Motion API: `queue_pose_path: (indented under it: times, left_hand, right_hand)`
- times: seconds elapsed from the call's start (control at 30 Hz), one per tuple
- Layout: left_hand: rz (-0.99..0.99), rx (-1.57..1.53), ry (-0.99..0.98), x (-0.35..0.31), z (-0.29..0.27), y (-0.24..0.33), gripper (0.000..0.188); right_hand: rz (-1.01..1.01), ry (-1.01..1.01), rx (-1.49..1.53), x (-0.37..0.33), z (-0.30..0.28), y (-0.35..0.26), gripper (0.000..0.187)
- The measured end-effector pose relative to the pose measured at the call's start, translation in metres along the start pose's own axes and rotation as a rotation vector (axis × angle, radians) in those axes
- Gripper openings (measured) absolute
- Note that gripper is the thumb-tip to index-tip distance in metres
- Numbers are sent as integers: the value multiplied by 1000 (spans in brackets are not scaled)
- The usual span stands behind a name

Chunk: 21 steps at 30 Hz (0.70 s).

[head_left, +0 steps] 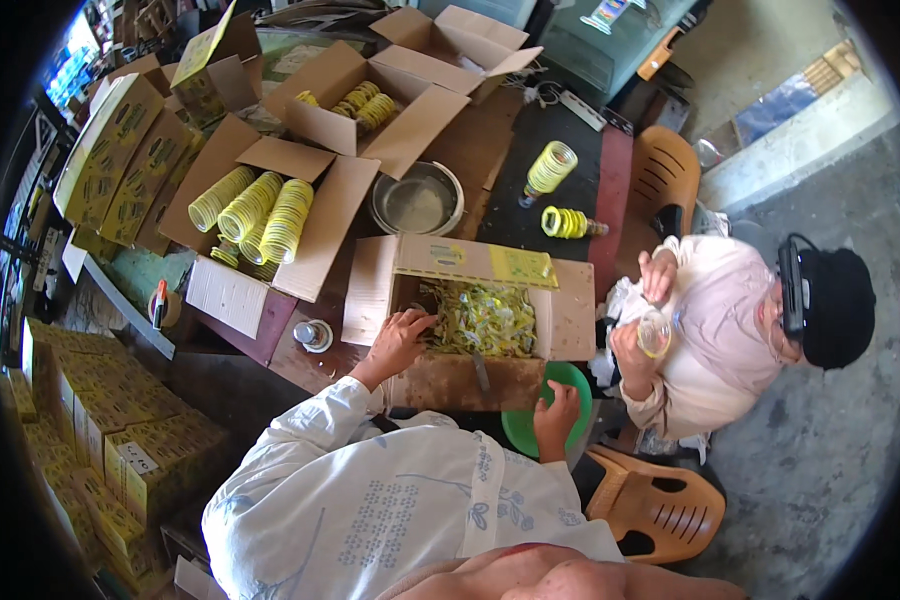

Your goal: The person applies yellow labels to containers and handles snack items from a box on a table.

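Observation:
My left hand (398,346) reaches over the left wall of an open cardboard box (440,385). The fingers are bent together at the edge of a heap of crumpled yellow-green and clear wrapper pieces (485,318); what they pinch, if anything, is too small to make out. My right hand (557,418) is held at a green plastic basin (518,432) by the box's near right corner. Its fingers are apart with nothing visible in them. A dark strip (481,373) lies against the box's near wall.
Clear cups with yellow rings (281,222) fill a carton at left. Two cup stacks (553,165) (567,222) sit on the far table near a metal pot (417,198). A co-worker (715,320) at right holds a clear cup (655,334). Orange chairs (655,505) and stacked cartons (150,465) flank me.

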<state>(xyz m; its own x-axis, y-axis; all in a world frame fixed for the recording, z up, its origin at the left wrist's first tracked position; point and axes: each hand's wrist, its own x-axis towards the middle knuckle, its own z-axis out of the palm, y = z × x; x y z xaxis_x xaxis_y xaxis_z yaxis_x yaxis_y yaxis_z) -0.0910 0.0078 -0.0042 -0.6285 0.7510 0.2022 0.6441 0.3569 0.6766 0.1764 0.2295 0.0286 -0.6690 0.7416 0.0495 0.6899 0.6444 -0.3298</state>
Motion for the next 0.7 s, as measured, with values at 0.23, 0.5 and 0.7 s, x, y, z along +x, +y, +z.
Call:
queue_pose_path:
  times: [0.23,0.5,0.7]
  left_hand:
    - [-3,-113,248,98,-84,-17,32]
    - [-50,181,355,276,-118,-106,32]
    - [-315,132,394,329,-76,-207,43]
  right_hand:
    - [-172,-109,175,7,32,-25,53]
    - [-223,-413,-76,14,49,-17,60]
    - [-221,-576,-139,22,68,0,72]
